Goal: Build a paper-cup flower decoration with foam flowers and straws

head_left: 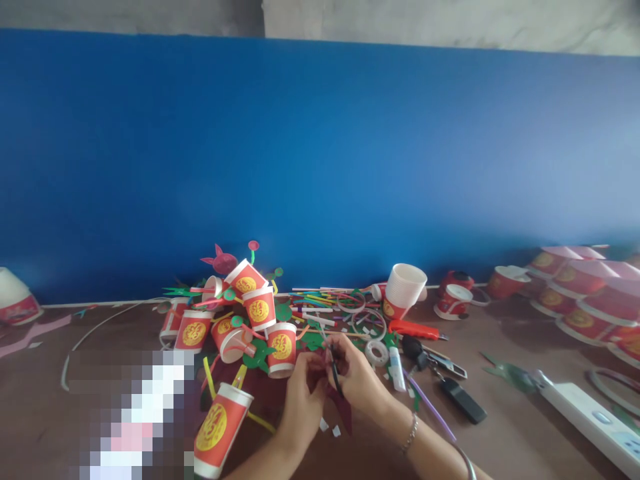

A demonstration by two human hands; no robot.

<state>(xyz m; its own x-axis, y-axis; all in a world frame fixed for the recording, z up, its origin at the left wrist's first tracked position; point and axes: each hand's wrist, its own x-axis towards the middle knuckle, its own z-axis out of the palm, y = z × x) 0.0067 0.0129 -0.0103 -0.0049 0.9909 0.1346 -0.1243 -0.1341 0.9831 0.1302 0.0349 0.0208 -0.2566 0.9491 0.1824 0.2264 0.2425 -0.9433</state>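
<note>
Fingers bent around scissors [337, 379] with a dark handle, my right hand [357, 373] is at the middle of the table, its wrist in bracelets. The blades point away from me and are partly hidden. Close beside it, my left hand [305, 387] pinches a piece of dark red paper [341, 412], which hangs below both hands. Small white paper scraps [336, 431] lie under the paper. Left of my hands stand and lean several red-and-white paper cups [281, 350] with straws and green paper pieces [259, 355]. A nearer cup [220, 430] leans at lower left.
Coloured straws [315, 300], markers [320, 320], a tape roll [377, 353], a glue tube [397, 369], an orange cutter [417, 329] and keys with a black fob [463, 400] lie ahead and right. Stacked white cups [406, 287] stand behind. A power strip [590, 417] is far right.
</note>
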